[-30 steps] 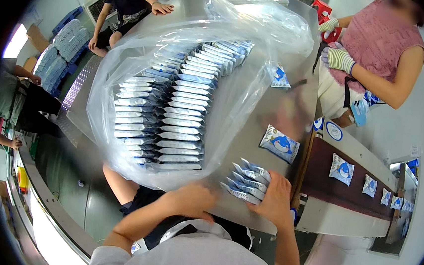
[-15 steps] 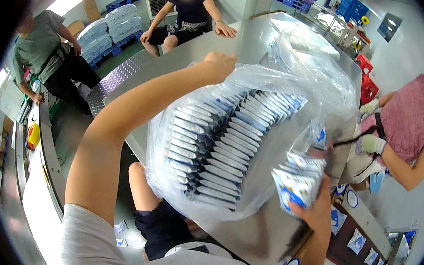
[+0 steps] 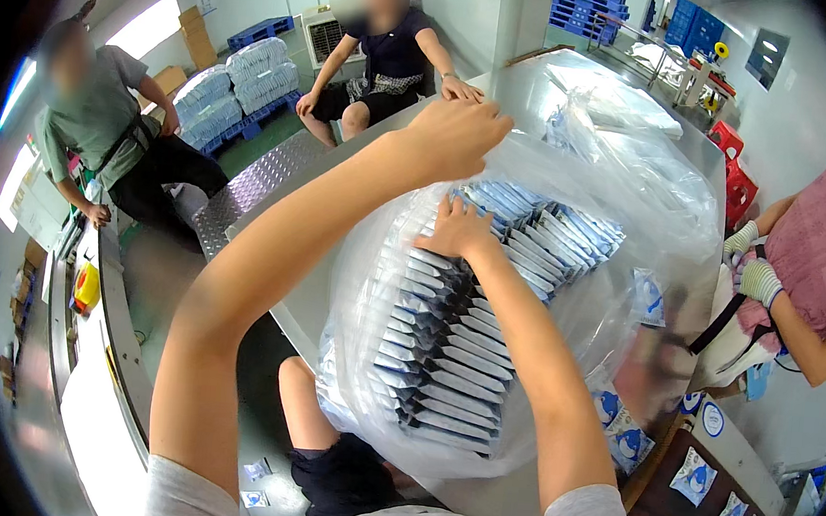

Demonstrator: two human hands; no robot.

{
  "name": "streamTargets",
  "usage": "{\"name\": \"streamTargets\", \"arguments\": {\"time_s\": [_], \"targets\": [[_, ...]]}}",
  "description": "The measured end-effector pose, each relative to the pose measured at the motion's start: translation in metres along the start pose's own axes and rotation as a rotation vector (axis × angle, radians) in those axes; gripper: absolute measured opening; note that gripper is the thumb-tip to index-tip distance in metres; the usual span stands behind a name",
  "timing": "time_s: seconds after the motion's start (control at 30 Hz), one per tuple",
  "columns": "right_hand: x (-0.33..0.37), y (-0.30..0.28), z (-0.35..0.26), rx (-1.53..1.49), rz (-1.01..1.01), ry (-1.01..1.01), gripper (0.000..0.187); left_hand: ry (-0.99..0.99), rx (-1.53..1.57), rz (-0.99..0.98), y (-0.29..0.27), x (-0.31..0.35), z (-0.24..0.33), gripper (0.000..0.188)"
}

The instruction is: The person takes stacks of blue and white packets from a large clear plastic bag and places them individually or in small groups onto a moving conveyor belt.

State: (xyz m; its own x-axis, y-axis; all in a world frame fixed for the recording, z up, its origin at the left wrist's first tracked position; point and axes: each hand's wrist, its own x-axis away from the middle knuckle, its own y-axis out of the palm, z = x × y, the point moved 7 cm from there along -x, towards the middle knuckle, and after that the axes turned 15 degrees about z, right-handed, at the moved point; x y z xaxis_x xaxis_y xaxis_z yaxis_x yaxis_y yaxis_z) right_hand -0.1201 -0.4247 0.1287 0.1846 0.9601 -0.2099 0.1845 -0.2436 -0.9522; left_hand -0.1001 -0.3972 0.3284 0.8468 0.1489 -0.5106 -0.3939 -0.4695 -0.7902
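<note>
A large clear plastic bag (image 3: 352, 297) lies open on the metal table, packed with rows of small white-and-blue packets (image 3: 462, 378) standing on edge. At the bag's far rim, my left hand (image 3: 457, 135) is closed around the plastic film and holds it up. My right hand (image 3: 459, 231) reaches inside the bag, palm down over packets at the far end of the left row, with its fingers spread. What lies directly under that palm is hidden. A single packet (image 3: 648, 298) rests to the right of the bag.
More clear plastic (image 3: 625, 153) covers the table's far right part. Packets (image 3: 694, 476) ride a dark conveyor (image 3: 656, 495) at lower right. A gloved co-worker (image 3: 815, 261) is at right; another person (image 3: 390, 57) sits beyond the table, a third (image 3: 113, 128) stands left. Red crates (image 3: 740, 172) stand behind.
My right hand has moved from the right side, where it held a stack of packets, into the far part of the bag. My left hand keeps hold of the rim. More packets show on the conveyor.
</note>
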Motion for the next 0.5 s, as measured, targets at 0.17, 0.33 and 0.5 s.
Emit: {"name": "streamTargets", "arguments": {"time_s": [0.17, 0.33, 0.5], "targets": [[0.014, 0.013, -0.015, -0.067, 0.280, -0.145, 0.112, 0.080, 0.309, 0.266, -0.071, 0.031, 0.029, 0.054], [0.063, -0.055, -0.005, 0.394, 0.887, -0.185, 0.083, 0.131, 0.631, 0.258, -0.144, 0.069, 0.118, 0.050], [0.195, -0.102, 0.023, -0.234, 0.513, -0.077, 0.053, 0.321, 1.306, -0.132, -0.111, 0.165, 0.251, 0.042]]}}
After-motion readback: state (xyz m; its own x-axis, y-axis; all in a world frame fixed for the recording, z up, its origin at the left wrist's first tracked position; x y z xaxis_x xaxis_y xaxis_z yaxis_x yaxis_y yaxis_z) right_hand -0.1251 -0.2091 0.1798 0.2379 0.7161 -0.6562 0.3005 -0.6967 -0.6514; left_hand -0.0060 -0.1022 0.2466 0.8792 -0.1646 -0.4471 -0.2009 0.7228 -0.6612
